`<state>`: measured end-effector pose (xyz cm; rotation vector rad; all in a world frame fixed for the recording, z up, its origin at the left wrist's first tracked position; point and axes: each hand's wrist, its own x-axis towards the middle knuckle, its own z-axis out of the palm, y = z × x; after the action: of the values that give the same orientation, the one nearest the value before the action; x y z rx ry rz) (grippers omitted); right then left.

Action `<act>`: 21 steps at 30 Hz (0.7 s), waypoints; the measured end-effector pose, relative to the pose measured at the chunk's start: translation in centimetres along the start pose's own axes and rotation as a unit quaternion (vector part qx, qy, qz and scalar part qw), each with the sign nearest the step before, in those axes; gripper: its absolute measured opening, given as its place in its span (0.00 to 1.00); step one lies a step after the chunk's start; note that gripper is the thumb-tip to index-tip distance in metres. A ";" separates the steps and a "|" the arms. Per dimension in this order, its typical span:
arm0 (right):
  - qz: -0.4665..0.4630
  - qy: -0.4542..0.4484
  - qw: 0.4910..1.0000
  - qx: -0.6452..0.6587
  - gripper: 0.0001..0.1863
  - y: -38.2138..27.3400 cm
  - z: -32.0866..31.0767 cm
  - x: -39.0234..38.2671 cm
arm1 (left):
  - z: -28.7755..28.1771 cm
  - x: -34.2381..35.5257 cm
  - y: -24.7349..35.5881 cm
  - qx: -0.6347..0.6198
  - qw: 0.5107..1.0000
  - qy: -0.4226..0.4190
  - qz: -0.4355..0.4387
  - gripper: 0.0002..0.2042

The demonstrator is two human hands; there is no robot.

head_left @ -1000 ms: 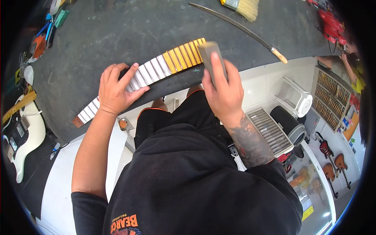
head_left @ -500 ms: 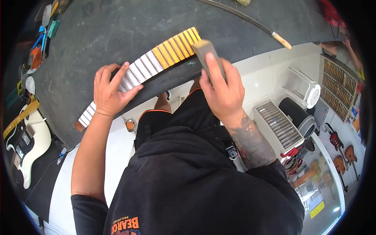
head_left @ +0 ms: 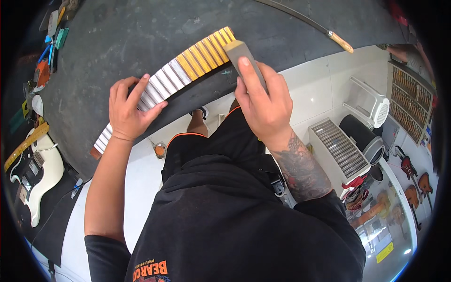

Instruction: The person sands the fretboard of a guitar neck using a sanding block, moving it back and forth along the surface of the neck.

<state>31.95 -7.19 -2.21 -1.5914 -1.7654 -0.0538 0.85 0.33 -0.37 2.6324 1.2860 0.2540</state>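
A long strip crossed by narrow ridges, white along most of its length and yellow at the upper right, lies diagonally along the dark work surface's near edge, with a brown tip at lower left. My left hand is over its white part, thumb and fingers spread across the strip and gripping it. My right hand grips a grey rectangular block with a yellowish end, held at the strip's yellow end; whether they touch I cannot tell.
The work surface holds a long blade with wooden handle, small tools and, at left, a cream electric guitar. Below right are a rack of metal bars, a white plastic stool, black cylinders and hanging guitars.
The view has shifted a little. The strip and both hands appear higher and slightly left in the picture. The block has moved up and left with my right hand, staying by the yellow end.
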 end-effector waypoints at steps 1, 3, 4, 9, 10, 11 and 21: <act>0.004 0.001 1.000 -0.005 0.35 -0.1 0.0 0.4 | 0.0 0.0 0.0 0.000 1.000 -0.001 0.002 0.36; -0.005 -0.009 1.000 -0.014 0.35 -0.3 1.3 2.8 | 0.1 -0.1 -0.1 0.002 1.000 0.003 0.001 0.36; -0.003 -0.007 1.000 -0.014 0.35 -0.5 1.9 4.7 | 0.1 0.0 -0.1 0.003 1.000 0.002 0.002 0.36; 0.013 -0.101 0.994 -0.031 0.35 -1.1 2.5 7.7 | 0.1 -0.1 -0.1 0.003 1.000 -0.005 -0.003 0.36; 0.012 -0.101 0.994 -0.031 0.35 -0.8 2.2 6.9 | 0.1 0.0 -0.1 0.003 1.000 -0.004 -0.004 0.36; 0.005 -0.057 0.998 -0.015 0.35 -0.4 1.7 4.8 | 0.1 0.0 -0.1 0.001 1.000 -0.003 -0.001 0.36; 0.025 -0.084 0.996 -0.025 0.36 -1.1 3.1 9.0 | 0.1 0.0 -0.4 -0.004 1.000 -0.022 0.002 0.37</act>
<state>29.90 1.60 0.92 -1.7171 -1.8642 0.0624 0.54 0.54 -0.61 2.6190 1.2648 0.1995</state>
